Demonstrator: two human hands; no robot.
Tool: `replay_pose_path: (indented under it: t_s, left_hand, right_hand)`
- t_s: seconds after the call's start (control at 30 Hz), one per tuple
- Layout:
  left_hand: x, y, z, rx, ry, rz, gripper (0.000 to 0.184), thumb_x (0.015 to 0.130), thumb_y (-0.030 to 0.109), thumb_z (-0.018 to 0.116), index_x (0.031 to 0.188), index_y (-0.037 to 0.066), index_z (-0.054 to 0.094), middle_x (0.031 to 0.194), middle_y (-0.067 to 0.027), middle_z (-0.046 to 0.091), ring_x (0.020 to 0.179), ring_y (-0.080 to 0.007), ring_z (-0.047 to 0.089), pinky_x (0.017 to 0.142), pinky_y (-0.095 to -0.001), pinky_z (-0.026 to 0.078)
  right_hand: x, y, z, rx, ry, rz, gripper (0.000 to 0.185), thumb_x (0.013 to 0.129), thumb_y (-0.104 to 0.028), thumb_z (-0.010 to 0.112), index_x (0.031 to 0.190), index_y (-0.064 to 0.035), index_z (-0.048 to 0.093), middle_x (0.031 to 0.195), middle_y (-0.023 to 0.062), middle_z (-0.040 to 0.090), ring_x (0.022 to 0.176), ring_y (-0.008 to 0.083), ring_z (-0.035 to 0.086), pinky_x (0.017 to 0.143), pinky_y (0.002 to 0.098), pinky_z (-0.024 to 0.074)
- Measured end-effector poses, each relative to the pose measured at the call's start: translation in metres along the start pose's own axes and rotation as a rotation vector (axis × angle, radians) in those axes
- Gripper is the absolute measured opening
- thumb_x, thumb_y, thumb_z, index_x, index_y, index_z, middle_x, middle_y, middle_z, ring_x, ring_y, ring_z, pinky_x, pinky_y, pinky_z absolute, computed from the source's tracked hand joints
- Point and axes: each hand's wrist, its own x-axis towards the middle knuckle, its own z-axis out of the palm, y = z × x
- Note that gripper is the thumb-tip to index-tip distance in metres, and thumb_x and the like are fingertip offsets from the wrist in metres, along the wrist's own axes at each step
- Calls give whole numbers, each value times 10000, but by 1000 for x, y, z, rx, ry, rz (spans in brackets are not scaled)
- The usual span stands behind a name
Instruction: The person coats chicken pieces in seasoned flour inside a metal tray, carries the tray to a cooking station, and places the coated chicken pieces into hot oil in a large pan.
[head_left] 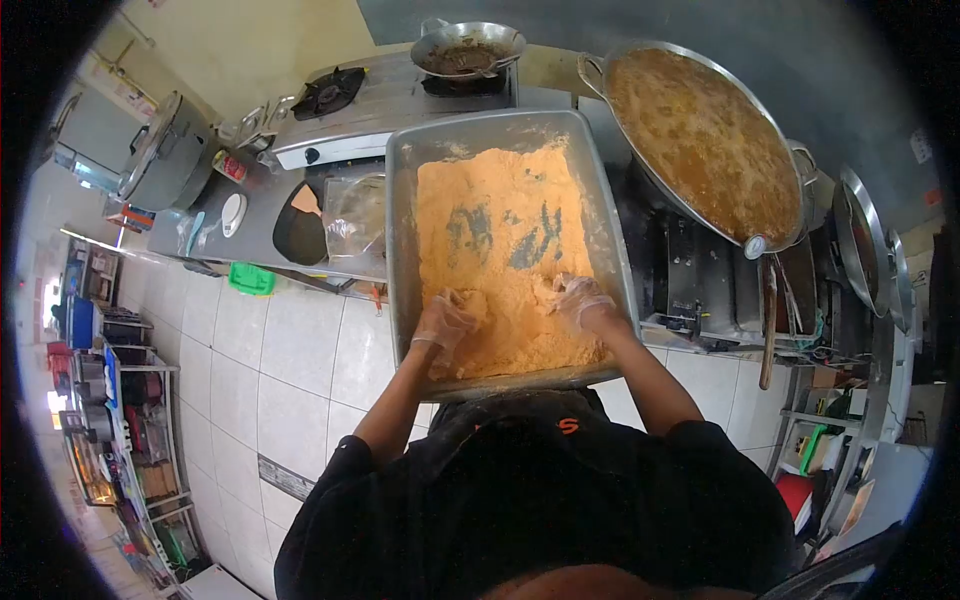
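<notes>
A large grey tub [400, 215] in front of me holds a layer of orange breading flour [500, 185], with bare grey patches of its bottom showing through. Both my hands wear clear plastic gloves dusted with flour. My left hand [447, 318] is at the near left of the tub, fingers curled around a flour-coated lump [474, 304]. At the near right, my right hand [580, 299] has its fingers bent down into the flour against another coated lump [546, 292]. What is under the coating cannot be made out.
A wide pan of bubbling oil [700, 135] stands at the right, with a thermometer [755, 245] on its rim. Behind the tub, a wok [467, 50] sits on a gas stove [385, 95]. A black pan [298, 235] and a lidded pot [170, 155] stand left.
</notes>
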Motion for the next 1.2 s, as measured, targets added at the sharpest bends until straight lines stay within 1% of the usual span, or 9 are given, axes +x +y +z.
replay_pose_path:
  t_s: [0.07, 0.17, 0.23, 0.53, 0.6, 0.67, 0.73, 0.87, 1.2]
  left_hand:
    - [-29, 73, -28, -18, -10, -38, 353, 733, 248, 727, 848, -24, 533, 719, -147, 661, 619, -140, 605, 525, -295, 457]
    - [-33, 89, -42, 44, 20, -42, 305, 766, 246, 710, 850, -15, 579, 717, -102, 661, 626, -137, 602, 549, -294, 463]
    - [-29, 93, -42, 106, 48, -32, 298, 779, 268, 700, 873, -6, 630, 726, -59, 660, 646, -154, 603, 585, -305, 472]
    - [-28, 124, -35, 192, -5, 58, 250, 718, 233, 736, 730, -3, 655, 653, -167, 645, 546, -224, 607, 524, -313, 460]
    - [3, 105, -33, 550, -85, 472, 241, 718, 220, 747, 719, -1, 651, 649, -146, 639, 562, -224, 606, 537, -319, 462]
    - [5, 157, -51, 549, -93, 471, 233, 731, 214, 744, 721, 4, 643, 641, -119, 627, 587, -197, 607, 546, -324, 463]
    - [-13, 220, -69, 431, -102, 313, 228, 745, 211, 737, 727, 7, 636, 633, -100, 616, 607, -169, 607, 550, -327, 464]
    - [11, 319, -71, 235, -62, 571, 213, 757, 222, 724, 787, 34, 630, 646, -68, 610, 594, -137, 562, 560, -308, 461]
    - [147, 560, 17, 741, 161, 757, 294, 747, 289, 629, 815, 4, 654, 729, -176, 640, 620, -282, 569, 647, -382, 475]
  right_hand:
    - [7, 12, -9, 48, -168, 207, 270, 844, -245, 517, 1009, -47, 600, 996, 140, 648, 922, 331, 614, 835, 368, 476]
    - [13, 60, 0, 21, -206, -365, 269, 836, -198, 553, 1063, -55, 572, 1046, 192, 626, 939, 321, 621, 766, 392, 501]
    - [-14, -21, -76, 771, -220, 206, 256, 808, -247, 596, 985, -64, 571, 921, 173, 633, 830, 289, 620, 716, 380, 492]
    - [-10, -62, -32, 607, -160, -36, 157, 843, -173, 531, 974, -95, 567, 910, 109, 621, 720, 211, 566, 676, 308, 479]
    - [-22, -70, -23, 365, -16, -237, 146, 841, -193, 540, 946, -96, 571, 932, 112, 615, 739, 217, 560, 685, 309, 478]
    - [-18, -77, -62, -25, 195, -434, 145, 839, -214, 552, 915, -92, 571, 941, 116, 609, 750, 222, 556, 692, 312, 478]
    - [-30, -96, -162, 257, -391, -16, 145, 855, -200, 547, 948, -91, 563, 985, 110, 595, 816, 225, 583, 713, 331, 495]
    - [-32, -61, -279, 283, -110, -389, 320, 754, -253, 669, 1009, -75, 593, 982, 119, 628, 907, 271, 616, 769, 382, 504]
    - [20, 23, -495, 1, 278, 108, 123, 820, -172, 631, 906, -85, 615, 811, 61, 608, 704, 157, 559, 653, 318, 489]
